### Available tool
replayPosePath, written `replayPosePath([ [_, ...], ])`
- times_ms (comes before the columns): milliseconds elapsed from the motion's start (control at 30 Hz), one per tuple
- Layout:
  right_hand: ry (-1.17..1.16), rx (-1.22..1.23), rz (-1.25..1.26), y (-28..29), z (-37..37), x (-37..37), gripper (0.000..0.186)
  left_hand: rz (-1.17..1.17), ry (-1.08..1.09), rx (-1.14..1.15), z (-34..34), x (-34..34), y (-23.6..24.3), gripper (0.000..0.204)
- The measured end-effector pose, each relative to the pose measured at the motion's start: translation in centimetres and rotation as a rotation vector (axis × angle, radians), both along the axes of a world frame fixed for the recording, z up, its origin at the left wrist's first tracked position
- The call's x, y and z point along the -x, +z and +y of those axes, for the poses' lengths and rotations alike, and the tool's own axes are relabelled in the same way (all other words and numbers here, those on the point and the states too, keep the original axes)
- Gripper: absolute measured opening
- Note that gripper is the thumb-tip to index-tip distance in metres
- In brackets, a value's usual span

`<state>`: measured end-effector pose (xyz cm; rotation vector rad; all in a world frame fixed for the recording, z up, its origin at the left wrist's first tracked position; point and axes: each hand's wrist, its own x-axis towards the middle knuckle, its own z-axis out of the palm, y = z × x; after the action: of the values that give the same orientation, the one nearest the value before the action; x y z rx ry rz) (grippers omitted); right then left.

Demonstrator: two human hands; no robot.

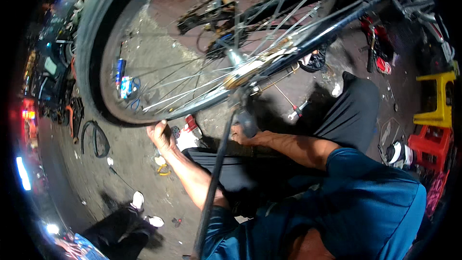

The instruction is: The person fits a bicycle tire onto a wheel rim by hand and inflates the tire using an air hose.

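A bicycle wheel (91, 62), with a dark tyre and thin spokes, fills the upper left of the view. At its lower edge my left hand (162, 136) is closed on the tyre, thumb and fingers against the rubber. A rusty sprocket (235, 80) sits beside the dark frame tube (332, 31). Below it hangs a dark, rounded part that looks like a pedal (248, 124). My right hand (242, 136) is curled around behind it, partly hidden. A long black bar (215, 183) runs down in front of my left arm.
On the floor lie a red-handled wrench (297, 111), a blue can (120, 70), a black hose loop (98, 139) and yellow-handled pliers (163, 169). Yellow (433, 98) and red (429, 147) plastic stools stand at right. Another person's legs (120, 226) show at lower left.
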<state>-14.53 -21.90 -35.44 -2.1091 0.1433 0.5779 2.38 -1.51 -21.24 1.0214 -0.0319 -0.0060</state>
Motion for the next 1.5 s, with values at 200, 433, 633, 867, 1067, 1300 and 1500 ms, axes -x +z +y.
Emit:
replayPosePath([
  [200,0.037,0.037,0.169,5.6,-4.2,1.1,0.030,0.061,0.019,-0.088,2.2,1.6,0.2,0.064],
  [433,0.201,-0.102,0.323,5.5,-4.0,8.3,0.026,0.144,0.238,-0.346,-0.6,3.1,3.1,0.053],
  [633,0.515,-0.052,0.508,19.3,-7.6,14.9,0.024,0.398,0.422,-0.871,-1.4,9.4,3.3,0.027],
  [867,0.736,-0.001,0.746,30.8,-10.0,22.6,0.024,0.213,-0.604,-1.300,-12.1,22.7,14.3,0.024],
  [1067,0.525,-0.039,0.814,39.4,-7.1,24.7,0.025,0.293,-0.949,-1.259,-13.8,28.3,28.3,0.034],
  [1300,0.341,-0.073,0.777,42.5,-3.8,26.1,0.026,0.267,-0.773,-1.383,-8.2,28.5,33.7,0.036],
  [1500,0.277,-0.093,0.736,42.8,-3.6,28.0,0.028,0.338,-0.631,-1.541,-3.7,32.5,35.5,0.031],
])
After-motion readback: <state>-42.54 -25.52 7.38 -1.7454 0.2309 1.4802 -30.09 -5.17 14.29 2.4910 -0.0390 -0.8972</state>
